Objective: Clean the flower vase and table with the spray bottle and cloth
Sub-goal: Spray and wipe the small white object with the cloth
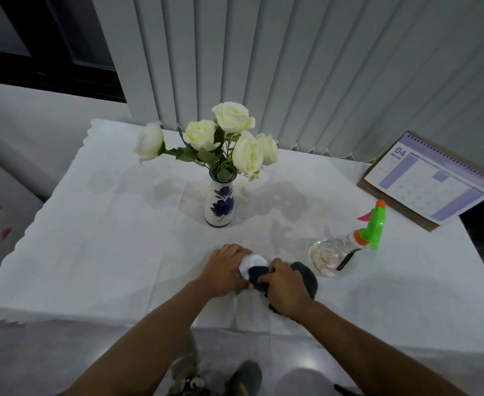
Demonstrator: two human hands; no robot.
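Note:
A white vase [219, 205] painted with blue flowers stands upright in the middle of the table [92, 238] and holds several white roses [230, 117]. Near the front edge, both hands grip one cloth [256, 270], dark grey with a white part. My left hand [225, 271] holds its white end. My right hand [285, 290] clutches the dark part, which bulges out to the right. A clear spray bottle [327, 254] with a green and orange trigger head stands just right of the cloth, apart from both hands.
A white cloth covers the table, with faint damp-looking patches around the vase. A desk calendar [426, 181] leans at the back right corner. Vertical blinds [292, 67] hang behind. The floor and my shoes [243, 378] show below the front edge.

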